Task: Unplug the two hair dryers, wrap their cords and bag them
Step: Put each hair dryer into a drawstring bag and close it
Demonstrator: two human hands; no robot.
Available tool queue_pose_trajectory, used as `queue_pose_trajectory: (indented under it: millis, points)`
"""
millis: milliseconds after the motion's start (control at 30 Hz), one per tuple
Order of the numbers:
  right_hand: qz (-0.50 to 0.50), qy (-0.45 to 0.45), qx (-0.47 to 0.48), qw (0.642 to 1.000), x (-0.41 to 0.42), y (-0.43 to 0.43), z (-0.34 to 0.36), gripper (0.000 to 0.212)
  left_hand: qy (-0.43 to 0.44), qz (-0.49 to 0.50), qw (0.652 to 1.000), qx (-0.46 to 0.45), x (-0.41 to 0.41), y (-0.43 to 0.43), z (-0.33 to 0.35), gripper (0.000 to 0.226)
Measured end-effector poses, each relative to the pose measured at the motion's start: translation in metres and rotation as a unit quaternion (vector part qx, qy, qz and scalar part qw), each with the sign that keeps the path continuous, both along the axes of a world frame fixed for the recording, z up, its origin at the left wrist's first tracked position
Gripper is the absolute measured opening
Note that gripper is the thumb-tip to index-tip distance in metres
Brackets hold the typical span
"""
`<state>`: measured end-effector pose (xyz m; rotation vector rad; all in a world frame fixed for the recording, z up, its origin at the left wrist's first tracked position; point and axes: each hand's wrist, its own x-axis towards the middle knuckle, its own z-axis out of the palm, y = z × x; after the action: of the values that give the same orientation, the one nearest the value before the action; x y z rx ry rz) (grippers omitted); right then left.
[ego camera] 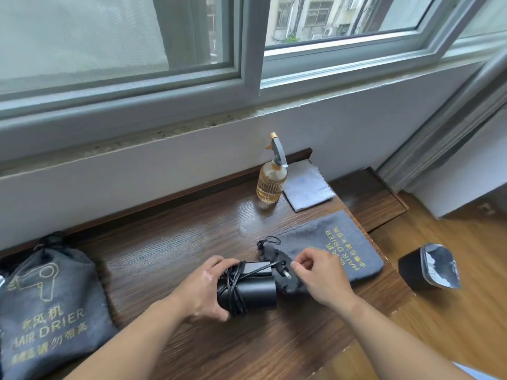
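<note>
A dark wood-grain counter (192, 242) runs beneath a grey-framed sliding window (137, 37), with lighter wood flooring to its right. Near the counter's front edge lies the black cylindrical hair dryer (255, 293). Its long axis is roughly parallel to that edge, and its black cord (236, 294) is wound around the body. The two-pin plug (285, 274) rests at the right-hand end. The left hand (204, 290) grips the dryer's left end with the fingers curled over the cord turns. Immediately right of the dryer's nose is the open mouth of the flat grey fabric drawstring bag (337, 248), which extends away toward the counter's right edge. The right hand (321, 275) is the nearer hand to this mouth, and its thumb and forefinger appear to pinch the upper lip of the fabric. The coming move depends on this alignment: the dryer must travel rightward along its own axis into the held-open mouth. The bag carries yellow lettering reading "HAIR DRIER", with Chinese characters beside it. At the counter's left edge sits a filled grey drawstring bag (46, 303) with a yellow dryer outline, "吹风机" and "HAIR DRIER". It probably holds the first dryer. At the back edge stand an amber ribbed glass spray bottle (271, 182) and a folded pale grey cloth (308, 189). A black lined waste bin (422, 270) stands on the floor.
</note>
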<state>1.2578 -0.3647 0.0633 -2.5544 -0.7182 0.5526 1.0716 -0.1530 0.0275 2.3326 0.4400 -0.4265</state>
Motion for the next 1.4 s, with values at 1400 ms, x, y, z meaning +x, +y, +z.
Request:
queue_pose_trajectory:
  millis: [1400]
  points:
    - [0.261, -0.089, 0.031, 0.961, -0.060, 0.020, -0.030, 0.021, -0.096, 0.335, 0.930, -0.117, 0.016, -0.080, -0.030, 0.116]
